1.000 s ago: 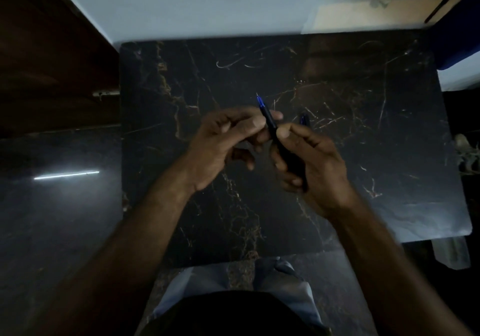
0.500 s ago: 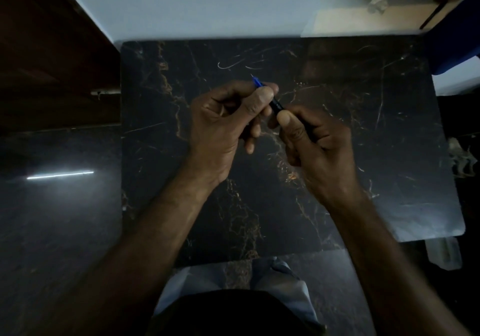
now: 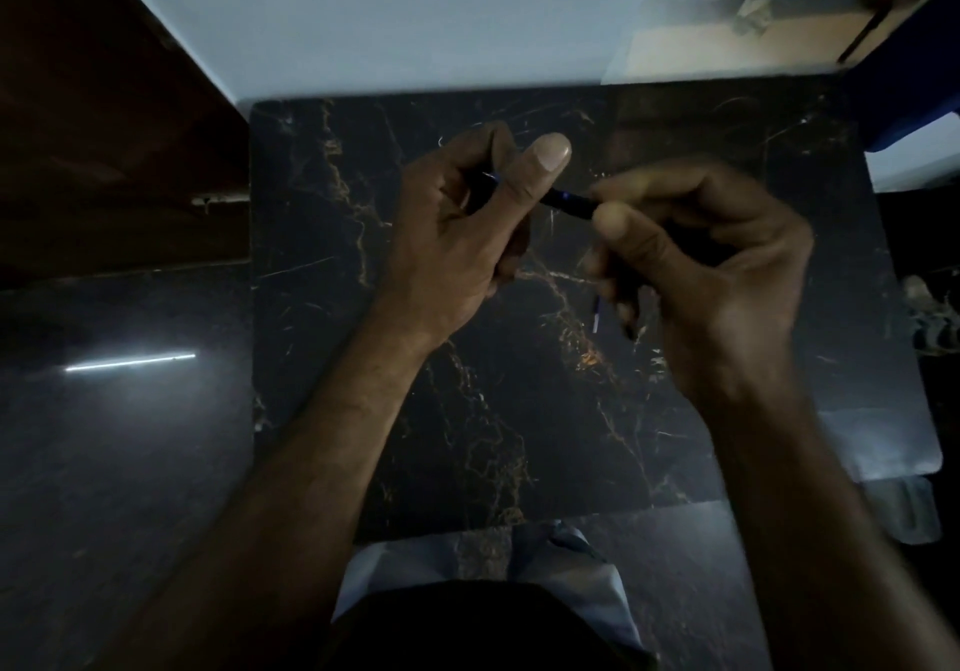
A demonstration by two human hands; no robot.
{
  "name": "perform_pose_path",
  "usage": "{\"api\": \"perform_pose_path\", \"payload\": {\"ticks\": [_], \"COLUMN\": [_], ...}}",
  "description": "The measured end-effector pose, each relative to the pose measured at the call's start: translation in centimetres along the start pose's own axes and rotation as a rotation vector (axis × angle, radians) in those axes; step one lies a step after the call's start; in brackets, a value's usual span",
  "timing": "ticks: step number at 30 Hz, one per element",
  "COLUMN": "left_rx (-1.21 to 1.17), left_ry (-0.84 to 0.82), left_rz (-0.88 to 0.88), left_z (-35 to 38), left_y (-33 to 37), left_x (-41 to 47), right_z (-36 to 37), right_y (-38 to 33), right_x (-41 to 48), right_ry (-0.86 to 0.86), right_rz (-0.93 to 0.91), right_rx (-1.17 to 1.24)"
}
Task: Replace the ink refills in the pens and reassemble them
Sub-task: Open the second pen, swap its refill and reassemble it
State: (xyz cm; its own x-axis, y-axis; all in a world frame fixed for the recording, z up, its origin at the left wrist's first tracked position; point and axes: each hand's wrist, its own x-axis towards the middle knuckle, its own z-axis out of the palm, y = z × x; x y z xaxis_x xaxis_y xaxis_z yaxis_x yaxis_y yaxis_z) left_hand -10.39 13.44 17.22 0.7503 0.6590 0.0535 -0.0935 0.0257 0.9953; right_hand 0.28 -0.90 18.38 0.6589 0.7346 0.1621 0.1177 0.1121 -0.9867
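- Grips the left end of a dark pen (image 3: 569, 201) in the left hand (image 3: 457, 223), fingers curled round it, thumb sticking straight up past the barrel.
- Pinches the pen's other end in the right hand (image 3: 717, 275), thumb and curled fingers closed on it; too smeared by motion blur to read finger by finger.
- Holds the pen nearly level between both hands, over the far half of the black marble table (image 3: 467, 436).
- Shows only a short stretch of barrel with a blue glint between the hands; hides the rest inside the grips, apart from a small blue-white tip peeking out in the hollow of the left hand.
- Leaves a thin pale-blue sliver (image 3: 596, 314) poking down just below the right hand's lower fingers; refill or other pen part, cannot tell, nor whether gripped or lying on the table.
- Gives nothing legible on the barrel: any brand or print lost to dark and blur.
- Cuts both forearms off at the lower edge, with pale cloth (image 3: 597, 582) dim at the table's near edge.
- Blurs the small things at the right edge beyond recognition.
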Motion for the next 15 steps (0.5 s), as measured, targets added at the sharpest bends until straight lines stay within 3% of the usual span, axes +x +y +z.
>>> {"api": "perform_pose_path", "payload": {"ticks": [4,10,15], "left_rx": [0.071,0.062,-0.059], "left_ry": [0.076,0.094,-0.028], "left_rz": [0.058,-0.062,0.016], "left_z": [1.0,0.5,-0.2], "left_y": [0.2,-0.2,-0.1], "left_x": [0.1,0.2,-0.7], "right_z": [1.0,1.4,0.7], "right_y": [-0.2,0.6,0.7], "right_x": [0.4,0.3,0.5], "right_ry": [0.123,0.177,0.200], "right_rz": [0.171,0.208,0.233], "right_rx": [0.370,0.445,0.462]}}
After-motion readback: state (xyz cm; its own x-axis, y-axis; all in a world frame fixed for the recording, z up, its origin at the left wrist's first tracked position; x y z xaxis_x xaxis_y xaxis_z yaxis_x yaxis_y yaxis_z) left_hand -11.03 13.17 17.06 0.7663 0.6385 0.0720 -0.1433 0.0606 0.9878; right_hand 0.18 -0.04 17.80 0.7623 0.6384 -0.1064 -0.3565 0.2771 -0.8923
